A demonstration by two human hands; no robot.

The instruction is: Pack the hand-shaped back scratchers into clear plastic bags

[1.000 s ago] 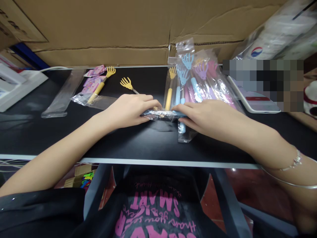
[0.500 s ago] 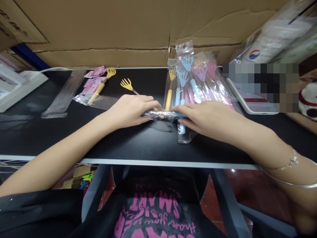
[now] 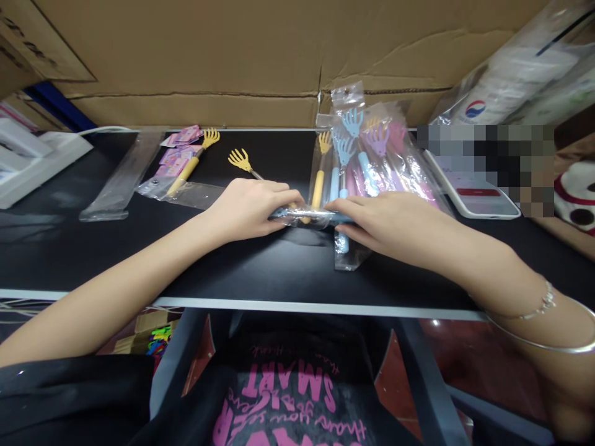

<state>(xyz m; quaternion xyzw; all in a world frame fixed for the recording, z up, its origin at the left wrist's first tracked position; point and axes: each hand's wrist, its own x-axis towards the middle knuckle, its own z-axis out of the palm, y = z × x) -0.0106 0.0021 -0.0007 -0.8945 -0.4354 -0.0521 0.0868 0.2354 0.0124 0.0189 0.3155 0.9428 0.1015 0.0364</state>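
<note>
A blue back scratcher in a clear bag [image 3: 309, 215] lies sideways between my two hands, its metal shaft showing. My left hand [image 3: 251, 207] is closed round its left end, and most of that end is hidden. My right hand [image 3: 385, 220] pinches the other end between thumb and fingers. Beyond my left hand a loose yellow back scratcher [image 3: 240, 160] points away, its lower part partly covered by that hand. Behind my right hand lies a pile of bagged back scratchers [image 3: 367, 152] in blue, purple, pink and yellow.
On the left are another yellow back scratcher [image 3: 183, 176], pink printed cards [image 3: 175, 160], clear bags [image 3: 121, 176] and a white device [image 3: 46, 158]. A phone [image 3: 483, 201] lies at the right by bagged white cups [image 3: 511, 87]. Cardboard [image 3: 199, 56] stands along the back edge.
Both hands keep their hold on the bagged blue back scratcher, almost in the same spot. The whole view has shifted slightly.
</note>
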